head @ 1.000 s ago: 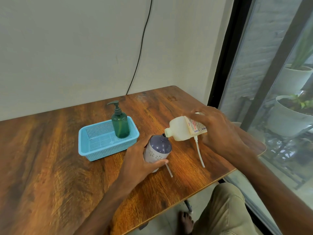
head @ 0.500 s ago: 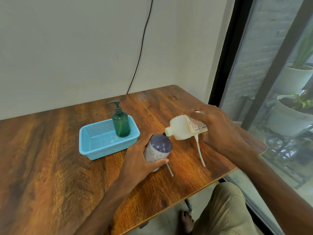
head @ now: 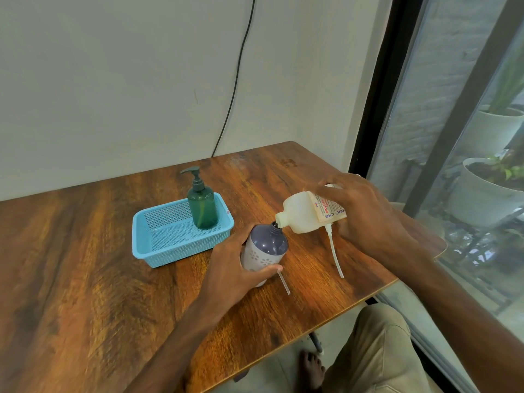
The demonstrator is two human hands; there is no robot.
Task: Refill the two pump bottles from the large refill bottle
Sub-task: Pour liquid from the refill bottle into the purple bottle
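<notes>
Left hand (head: 231,275) wrapped around purple pump bottle (head: 265,246), fingers curled close on lower body, thumb along near side. Bottle stood near upright on wooden table (head: 85,279), open neck up, no pump fitted.

Right hand (head: 365,214) clasped white refill bottle (head: 304,212) from above, fingers spread over label. Refill bottle tipped, long axis near horizontal, mouth pointing left and down, touching purple bottle's neck.

Two dip tubes (head: 336,255) lay on table. Green pump bottle (head: 202,207) upright in blue basket (head: 170,242).
</notes>
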